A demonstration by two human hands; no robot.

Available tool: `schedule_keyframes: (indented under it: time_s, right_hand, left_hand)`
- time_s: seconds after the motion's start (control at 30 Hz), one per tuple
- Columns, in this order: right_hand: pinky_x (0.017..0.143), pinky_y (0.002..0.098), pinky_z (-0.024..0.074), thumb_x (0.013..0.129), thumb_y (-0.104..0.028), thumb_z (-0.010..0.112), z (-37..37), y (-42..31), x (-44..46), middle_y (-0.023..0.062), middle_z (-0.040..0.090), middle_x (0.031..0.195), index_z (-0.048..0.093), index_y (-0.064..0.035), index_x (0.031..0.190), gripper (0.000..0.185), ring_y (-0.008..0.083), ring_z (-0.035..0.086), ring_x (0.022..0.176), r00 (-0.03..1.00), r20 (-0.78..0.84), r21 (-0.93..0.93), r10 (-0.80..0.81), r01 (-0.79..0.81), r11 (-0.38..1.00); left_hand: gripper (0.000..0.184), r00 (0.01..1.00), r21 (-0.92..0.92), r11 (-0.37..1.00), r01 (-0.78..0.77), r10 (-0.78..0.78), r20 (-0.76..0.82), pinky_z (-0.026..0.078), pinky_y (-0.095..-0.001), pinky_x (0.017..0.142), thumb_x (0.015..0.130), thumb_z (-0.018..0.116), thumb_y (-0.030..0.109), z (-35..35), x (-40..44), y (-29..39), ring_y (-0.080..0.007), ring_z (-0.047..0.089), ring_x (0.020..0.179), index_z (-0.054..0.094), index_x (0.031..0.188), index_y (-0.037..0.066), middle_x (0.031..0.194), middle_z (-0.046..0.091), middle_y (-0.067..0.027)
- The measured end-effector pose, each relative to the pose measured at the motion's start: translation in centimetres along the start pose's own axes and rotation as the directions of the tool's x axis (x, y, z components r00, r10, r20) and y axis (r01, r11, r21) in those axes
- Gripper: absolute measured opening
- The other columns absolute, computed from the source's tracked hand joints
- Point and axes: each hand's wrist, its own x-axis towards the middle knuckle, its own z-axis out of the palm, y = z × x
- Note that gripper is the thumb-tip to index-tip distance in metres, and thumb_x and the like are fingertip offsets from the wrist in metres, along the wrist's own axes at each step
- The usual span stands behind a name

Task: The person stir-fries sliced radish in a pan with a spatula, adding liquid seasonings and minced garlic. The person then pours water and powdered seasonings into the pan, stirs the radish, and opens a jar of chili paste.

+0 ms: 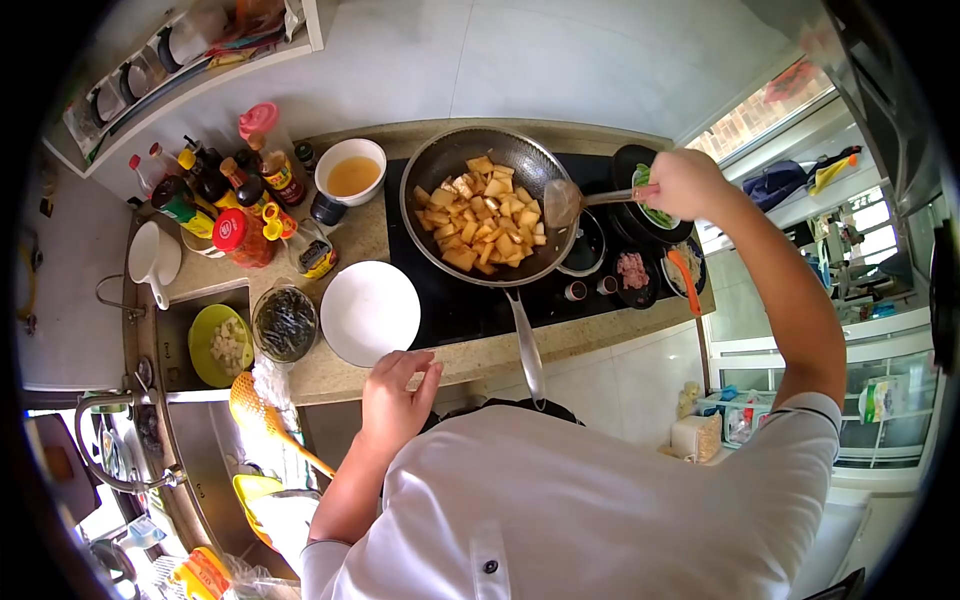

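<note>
Bowl, wok, spatula: this looked like the stirring stage!
Left hand first: it hung at the front edge of the counter, fingers loosely curled, nothing visible in its grasp, right by the bowl's near rim, though contact was hard to tell; its forearm slanted up from the sleeve. On to the middle, where browned cubes lay heaped in the wok on the black cooktop, the long handle jutting past the counter's front edge, no hand on it. Then the right hand: arm reaching well forward, wrapped round the spatula's grip above the counter's back right corner, blade at the wok's right rim! Turning that heap seemed to call for a low, gentle sweep, with the wok unsteadied.
</note>
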Motion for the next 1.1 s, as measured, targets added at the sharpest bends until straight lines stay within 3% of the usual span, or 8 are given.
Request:
schedule_keyframes:
  time_s: [0.1,0.2,0.4,0.57,0.67,0.77,0.87,1.1]
  right_hand:
    - [0.057,0.0390,0.0485,0.078,-0.039,0.083,-1.1,0.7,3.7,0.0113,0.067,0.061,0.076,-0.0037,0.070,0.037,0.0220,0.064,0.056,0.920,0.392,0.151,0.021,-0.087,0.985]
    - [0.056,0.0334,0.0478,0.079,-0.038,0.084,1.9,3.4,3.5,0.0058,0.068,0.062,0.082,-0.0085,0.081,0.030,0.0135,0.061,0.056,0.878,0.478,0.274,-0.019,-0.128,0.953]
    - [0.057,0.0240,0.0431,0.086,-0.030,0.082,14.3,-1.1,0.7,0.0004,0.067,0.068,0.081,-0.0033,0.105,0.033,0.0069,0.056,0.060,0.949,0.263,0.892,-0.171,-0.172,0.418]
    - [0.058,0.0230,0.0400,0.091,-0.023,0.079,21.2,-6.8,2.0,-0.0032,0.063,0.075,0.080,-0.0052,0.114,0.029,0.0050,0.049,0.065,0.992,0.127,0.971,0.001,-0.125,0.203]
    - [0.060,0.0283,0.0480,0.088,-0.031,0.080,22.2,-7.9,2.0,0.0022,0.072,0.073,0.081,-0.0068,0.104,0.029,0.0107,0.062,0.063,0.988,-0.065,0.988,0.139,0.044,0.146]
    - [0.063,0.0401,0.0537,0.086,-0.029,0.076,19.9,-7.4,-0.3,0.0130,0.071,0.079,0.081,-0.0187,0.103,0.021,0.0316,0.070,0.070,0.902,-0.320,0.824,0.290,0.114,0.555]
    - [0.062,0.0433,0.0520,0.085,-0.018,0.074,18.4,-6.2,-1.8,0.0097,0.060,0.069,0.077,-0.0121,0.095,0.012,0.0307,0.063,0.071,0.652,-0.748,0.397,0.127,0.286,0.872]
    - [0.057,0.0399,0.0535,0.086,-0.010,0.068,16.8,-8.1,-9.1,0.0074,0.054,0.081,0.070,-0.0153,0.122,0.037,0.0264,0.064,0.069,0.793,-0.608,0.247,0.025,0.160,0.956]
  left_hand:
    - [0.009,1.000,0.004,1.000,0.005,-0.005,-0.011,0.055,-0.0372,0.071,0.088,0.076,0.005,-0.2,-0.5,-0.4,-0.0296,0.069,0.078,0.073,0.093,-0.002,0.084,0.072,-0.0154]
    - [0.011,0.997,0.024,0.999,0.022,-0.020,-0.079,0.056,-0.0395,0.069,0.087,0.077,0.008,-0.7,-1.4,-1.0,-0.0316,0.069,0.076,0.073,0.093,-0.001,0.083,0.072,-0.0134]
    - [0.010,0.994,0.007,0.996,0.087,-0.086,-0.068,0.056,-0.0392,0.068,0.087,0.076,0.007,-1.3,-1.7,-0.6,-0.0305,0.069,0.076,0.073,0.092,-0.001,0.083,0.072,-0.0133]
    - [0.010,0.997,0.045,0.996,0.082,-0.082,0.001,0.055,-0.0367,0.072,0.089,0.075,0.005,-1.0,-0.8,0.5,-0.0286,0.070,0.079,0.073,0.095,-0.002,0.086,0.072,-0.0154]
    - [0.009,0.998,0.062,0.996,0.057,-0.059,0.017,0.055,-0.0371,0.072,0.089,0.074,0.005,-0.6,-0.5,1.2,-0.0286,0.070,0.078,0.074,0.096,-0.002,0.086,0.072,-0.0157]
    - [0.009,0.999,0.046,0.999,0.023,-0.025,0.035,0.055,-0.0372,0.072,0.089,0.074,0.004,0.3,-0.1,1.9,-0.0287,0.070,0.078,0.074,0.095,-0.002,0.084,0.072,-0.0160]
    - [0.008,0.999,0.022,1.000,0.016,-0.017,0.050,0.055,-0.0363,0.072,0.088,0.074,0.003,1.1,0.1,2.3,-0.0289,0.070,0.077,0.074,0.094,-0.003,0.083,0.072,-0.0166]
    - [0.011,0.996,0.012,0.999,-0.043,0.042,0.084,0.055,-0.0372,0.069,0.087,0.077,0.006,2.3,0.7,2.4,-0.0286,0.070,0.075,0.073,0.094,-0.002,0.082,0.072,-0.0158]
